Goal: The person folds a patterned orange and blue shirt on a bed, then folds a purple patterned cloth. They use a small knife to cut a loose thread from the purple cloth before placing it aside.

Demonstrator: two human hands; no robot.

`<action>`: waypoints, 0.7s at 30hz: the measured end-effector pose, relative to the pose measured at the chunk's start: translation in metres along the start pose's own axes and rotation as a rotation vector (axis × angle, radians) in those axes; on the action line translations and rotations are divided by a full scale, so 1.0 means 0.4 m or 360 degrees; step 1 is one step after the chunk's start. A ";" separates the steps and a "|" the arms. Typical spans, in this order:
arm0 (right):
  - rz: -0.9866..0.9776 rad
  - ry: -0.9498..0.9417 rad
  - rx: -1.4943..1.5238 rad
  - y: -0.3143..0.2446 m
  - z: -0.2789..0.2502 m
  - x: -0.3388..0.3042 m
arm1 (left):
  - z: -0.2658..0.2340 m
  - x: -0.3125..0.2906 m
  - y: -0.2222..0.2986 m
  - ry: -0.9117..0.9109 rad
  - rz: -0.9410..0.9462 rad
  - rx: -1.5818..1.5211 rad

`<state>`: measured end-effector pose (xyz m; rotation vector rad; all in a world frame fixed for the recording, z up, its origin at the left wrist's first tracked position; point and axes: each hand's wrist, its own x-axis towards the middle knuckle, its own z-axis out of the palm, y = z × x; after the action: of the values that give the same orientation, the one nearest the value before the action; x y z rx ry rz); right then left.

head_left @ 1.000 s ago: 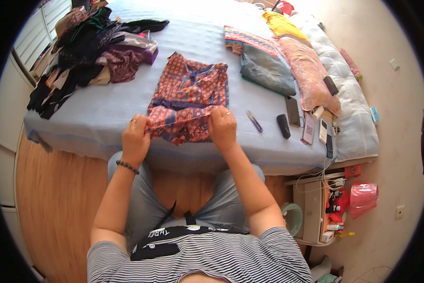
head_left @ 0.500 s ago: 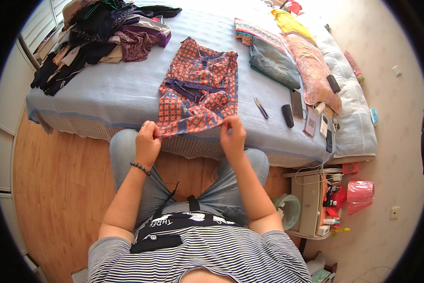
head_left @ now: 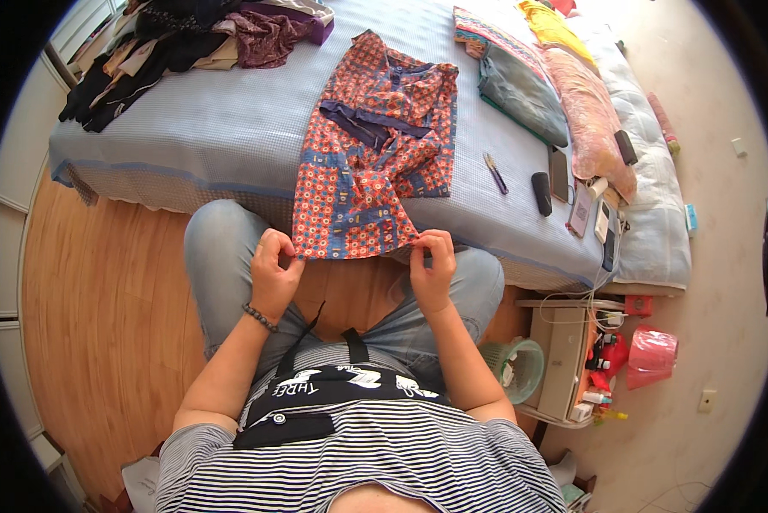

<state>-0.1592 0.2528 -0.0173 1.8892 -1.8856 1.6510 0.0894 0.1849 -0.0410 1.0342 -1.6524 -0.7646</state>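
Observation:
A red-and-blue patterned garment point(head_left: 350, 192) with dark navy bands lies on the bed, and its near end stretches over the front edge toward me. My left hand point(head_left: 274, 267) is closed in a pinch on the near left corner of the hem. At the near right corner, my right hand point(head_left: 433, 267) pinches the cloth between thumb and fingers. Between the two hands the hem is drawn nearly straight above my lap. The far part is rumpled, with the navy bands point(head_left: 371, 128) bunched across its middle. Whether it is a dress or another kind of garment I cannot tell.
A heap of clothes point(head_left: 170, 51) lies at the bed's far left. Folded jeans point(head_left: 520, 94), a pen-like tool point(head_left: 495, 173), a black case point(head_left: 542, 194) and several phones are on the right. Beside the bed stand a small cabinet point(head_left: 559, 363) and a green bin point(head_left: 520, 372).
Both hands have drawn the hem toward me, past the bed's edge. The garment's near part has unfolded and now reaches farther down between my knees. The view has shifted slightly.

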 end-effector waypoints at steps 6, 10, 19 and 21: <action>0.0056 0.0022 0.0037 0.016 0.001 -0.012 | 0.006 -0.017 -0.022 0.0034 -0.0232 -0.0278; 0.0101 0.0021 0.0077 0.005 -0.004 -0.009 | 0.014 -0.050 -0.052 0.0001 -0.0467 -0.0612; -0.0075 -0.0567 0.0148 -0.077 0.027 0.069 | 0.039 0.046 -0.093 0.0011 -0.0702 -0.0584; 0.0124 -0.0426 -0.0066 -0.028 0.014 0.113 | 0.047 0.118 -0.068 -0.0045 -0.0616 -0.0313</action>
<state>-0.1602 0.2197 0.0161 2.1391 -2.0940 1.4242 0.0726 0.1305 -0.0505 1.2202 -1.3816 -1.1754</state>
